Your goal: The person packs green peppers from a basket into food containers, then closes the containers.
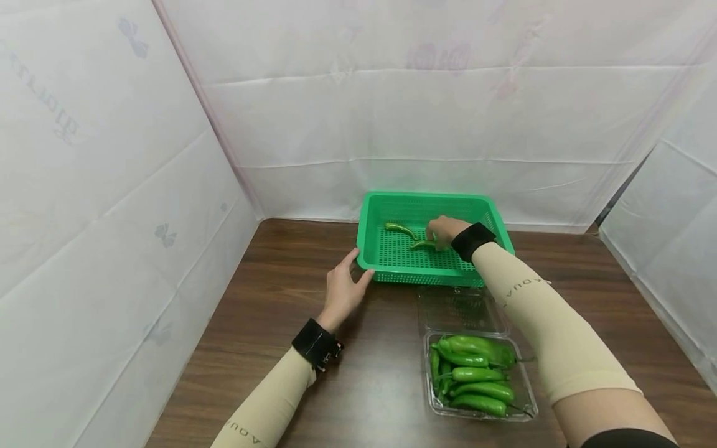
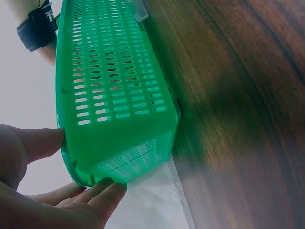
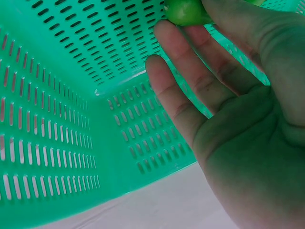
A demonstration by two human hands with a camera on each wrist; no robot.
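Green pepper [image 1: 421,244] pinched in right hand [image 1: 445,231] fingers [image 3: 190,71], left hand [image 1: 343,291] steadying basket [image 1: 374,205]

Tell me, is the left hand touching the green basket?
Touching. The left wrist view shows the left hand with its thumb and fingertips pressed on the green basket at its corner.

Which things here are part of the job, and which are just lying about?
In use:
- basket, left hand at its corner
- pepper, held by right hand inside the basket
- second pepper in the basket
- tray of peppers

Lying about:
- table
- white sheets
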